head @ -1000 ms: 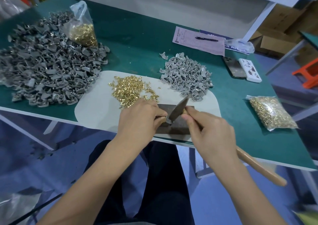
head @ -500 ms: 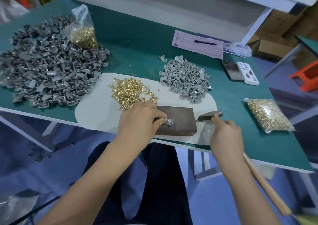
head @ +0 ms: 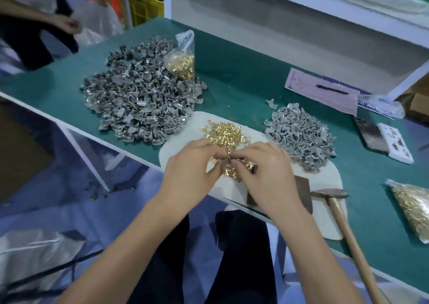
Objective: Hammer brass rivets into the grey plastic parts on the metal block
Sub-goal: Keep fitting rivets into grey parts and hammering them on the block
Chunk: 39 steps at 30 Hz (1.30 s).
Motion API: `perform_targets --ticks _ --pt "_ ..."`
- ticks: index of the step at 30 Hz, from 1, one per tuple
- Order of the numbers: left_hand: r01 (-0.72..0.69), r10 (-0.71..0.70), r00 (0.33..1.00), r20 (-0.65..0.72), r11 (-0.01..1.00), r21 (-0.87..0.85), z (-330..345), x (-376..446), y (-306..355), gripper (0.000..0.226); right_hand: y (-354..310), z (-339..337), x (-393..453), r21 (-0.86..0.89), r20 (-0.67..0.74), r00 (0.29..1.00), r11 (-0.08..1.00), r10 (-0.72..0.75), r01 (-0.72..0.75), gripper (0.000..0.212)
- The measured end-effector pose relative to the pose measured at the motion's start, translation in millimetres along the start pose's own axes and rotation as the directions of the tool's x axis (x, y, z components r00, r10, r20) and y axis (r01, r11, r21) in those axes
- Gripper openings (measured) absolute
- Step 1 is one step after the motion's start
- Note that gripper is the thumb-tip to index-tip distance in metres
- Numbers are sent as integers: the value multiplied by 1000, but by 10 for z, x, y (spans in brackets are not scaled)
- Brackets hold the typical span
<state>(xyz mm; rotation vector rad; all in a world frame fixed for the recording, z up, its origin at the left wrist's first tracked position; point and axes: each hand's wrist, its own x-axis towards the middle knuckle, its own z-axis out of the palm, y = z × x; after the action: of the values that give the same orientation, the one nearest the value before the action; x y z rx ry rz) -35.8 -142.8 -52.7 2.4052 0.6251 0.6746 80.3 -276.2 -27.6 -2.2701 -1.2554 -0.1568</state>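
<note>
My left hand [head: 192,164] and right hand [head: 267,171] meet fingertip to fingertip over the loose brass rivets [head: 226,134] on the white mat [head: 325,176]. The left fingers pinch a small dark grey plastic part [head: 229,159]. The right fingers curl down and pinch at a rivet beside it. My right hand hides most of the metal block [head: 303,192]. The hammer [head: 329,193] lies just right of the block, with its wooden handle pointing toward me past the table edge. A small pile of light grey parts [head: 301,131] sits behind my right hand.
A large heap of grey parts [head: 144,101] fills the left of the green table, with a bag of rivets [head: 182,62] on it. Another rivet bag [head: 413,208] lies far right. Paper with a pen [head: 320,90] and a phone [head: 371,134] lie behind. Another person [head: 34,24] stands far left.
My right hand has let go of the hammer, now lying beside the block, and moved left to the rivets. My left hand left the block and came to the rivet pile.
</note>
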Motion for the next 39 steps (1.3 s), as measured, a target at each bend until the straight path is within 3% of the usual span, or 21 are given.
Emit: perform_targets --ticks 11,18,25,33,39 --pt "225 -213 973 -90 962 156 -637 35 -840 10 -766 849 784 117 157 973 981 -170 152 7" --pt "374 -353 925 -138 911 173 -752 344 -1263 27 -986 1238 1315 104 95 995 994 -26 16 11" --pt "347 -337 938 -82 918 190 -646 451 -1399 18 -995 1376 1431 79 106 994 996 38 -47 15" --pt "313 -295 945 -142 941 126 -591 434 -1257 20 -860 1223 1364 99 89 995 993 54 -62 16" --pt "167 -168 986 13 984 59 -332 390 -840 14 -487 924 1129 63 64 988 988 140 -144 15"
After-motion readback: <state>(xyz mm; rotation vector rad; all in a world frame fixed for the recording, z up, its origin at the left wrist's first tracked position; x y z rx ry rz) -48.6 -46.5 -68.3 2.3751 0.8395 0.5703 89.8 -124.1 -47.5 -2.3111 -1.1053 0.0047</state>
